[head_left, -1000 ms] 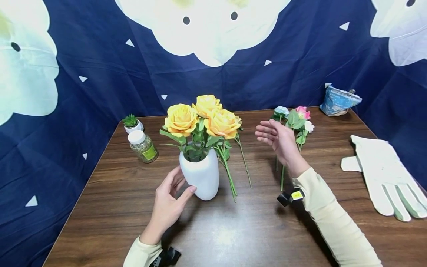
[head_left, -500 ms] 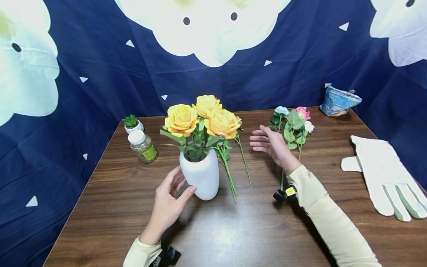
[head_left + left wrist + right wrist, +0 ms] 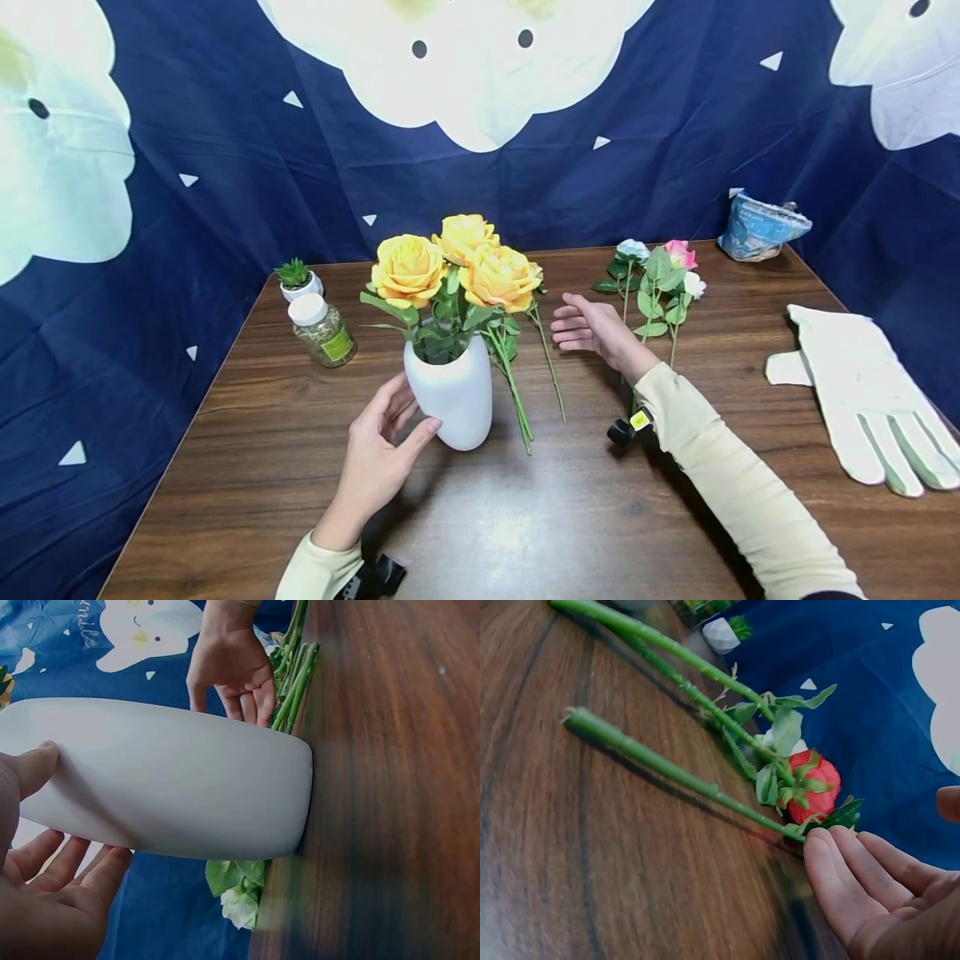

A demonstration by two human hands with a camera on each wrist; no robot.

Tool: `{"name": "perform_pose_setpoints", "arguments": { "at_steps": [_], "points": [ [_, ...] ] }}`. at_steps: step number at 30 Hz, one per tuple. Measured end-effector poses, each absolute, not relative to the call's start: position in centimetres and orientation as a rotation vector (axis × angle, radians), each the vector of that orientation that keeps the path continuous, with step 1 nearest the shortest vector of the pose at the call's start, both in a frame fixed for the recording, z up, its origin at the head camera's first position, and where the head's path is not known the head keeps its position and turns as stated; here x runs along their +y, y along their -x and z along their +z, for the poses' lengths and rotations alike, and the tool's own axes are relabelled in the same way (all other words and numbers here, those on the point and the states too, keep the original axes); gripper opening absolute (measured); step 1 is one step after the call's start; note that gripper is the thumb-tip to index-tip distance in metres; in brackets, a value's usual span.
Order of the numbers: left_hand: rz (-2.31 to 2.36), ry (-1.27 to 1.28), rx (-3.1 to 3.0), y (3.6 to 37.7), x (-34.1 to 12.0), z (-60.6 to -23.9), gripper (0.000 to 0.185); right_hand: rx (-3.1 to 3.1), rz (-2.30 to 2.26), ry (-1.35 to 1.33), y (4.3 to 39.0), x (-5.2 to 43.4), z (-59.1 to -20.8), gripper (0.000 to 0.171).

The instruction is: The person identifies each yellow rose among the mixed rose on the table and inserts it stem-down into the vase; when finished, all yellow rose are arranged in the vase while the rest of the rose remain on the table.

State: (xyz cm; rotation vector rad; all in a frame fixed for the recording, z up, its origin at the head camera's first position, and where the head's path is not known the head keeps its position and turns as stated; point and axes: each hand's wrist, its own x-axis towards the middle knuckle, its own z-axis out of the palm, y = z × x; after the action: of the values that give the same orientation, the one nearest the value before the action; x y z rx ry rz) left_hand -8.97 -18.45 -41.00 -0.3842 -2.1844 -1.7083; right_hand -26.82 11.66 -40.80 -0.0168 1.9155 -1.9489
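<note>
In the head view a white vase (image 3: 448, 398) stands on the table, holding several yellow roses (image 3: 408, 271) with green leaves. My left hand (image 3: 386, 450) grips its left side, thumb at the front and fingers round the back; the left wrist view shows the thumb (image 3: 37, 766) lying on the white wall. Right of the vase, loose flower stems (image 3: 551, 367) lie on the wood. My right hand (image 3: 592, 333) is held beside them, fingers extended and nothing in it. In the right wrist view its fingertips overlap one stem (image 3: 660, 769), near a red rose (image 3: 817, 787).
Blue, pink and white flowers (image 3: 678, 254) lie behind the right forearm. A white glove (image 3: 862, 383) is at the right, with a blue bag (image 3: 761, 229) in the back corner. Left of the vase stand a lidded jar (image 3: 322, 333) and a small potted succulent (image 3: 298, 279).
The right hand has moved left and a little toward me, away from the pink and white flowers and closer to the stems by the vase. My left hand and the vase have stayed put.
</note>
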Motion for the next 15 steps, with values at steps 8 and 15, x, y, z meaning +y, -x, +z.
{"name": "perform_pose_setpoints", "arguments": {
  "at_steps": [8,15],
  "points": [
    [-1.704,0.385,-2.192,8.99,-18.49,-40.95,0.063,1.927,-1.888,-0.023,27.49,11.66,-41.24,0.065],
    [-1.711,0.391,-2.188,9.02,-18.51,-40.93,0.063,1.945,-1.831,-0.059,27.79,11.60,-41.47,0.063]
  ]
}}
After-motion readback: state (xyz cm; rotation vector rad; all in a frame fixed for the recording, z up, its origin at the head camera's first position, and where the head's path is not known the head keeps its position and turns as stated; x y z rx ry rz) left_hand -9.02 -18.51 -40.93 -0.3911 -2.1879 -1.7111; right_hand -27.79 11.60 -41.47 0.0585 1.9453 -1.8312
